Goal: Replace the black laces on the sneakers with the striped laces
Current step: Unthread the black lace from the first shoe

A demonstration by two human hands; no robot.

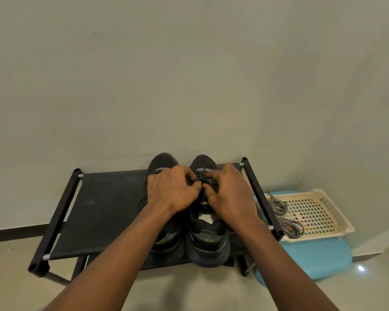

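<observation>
While both hands crowd the lacing, the pair of dark grey mesh sneakers (pixel 208 243) sits side by side on the black fabric-topped metal shoe rack (pixel 103 209), toes to the wall.

Left hand (pixel 171 191) and right hand (pixel 229 194) are close together, fingertips almost meeting over the sneaker nearer the basket. Fingers are curled in, apparently pinching the black laces (pixel 201 178) at the middle eyelets; the knuckles hide the exact grip.

Step in hand, by my reading: slackening and unthreading the black lace. It is best worked from the top crossing down, one side at a time, with one hand steadying the tongue so the shoe doesn't skid on the fabric.

A cream perforated plastic basket (pixel 337 212) rests on a pale blue plastic stool (pixel 319 259), just beside the rack's right end. It holds two coiled bundles of black-and-white striped laces (pixel 279 206), both on the side nearest the rack and untouched.
</observation>
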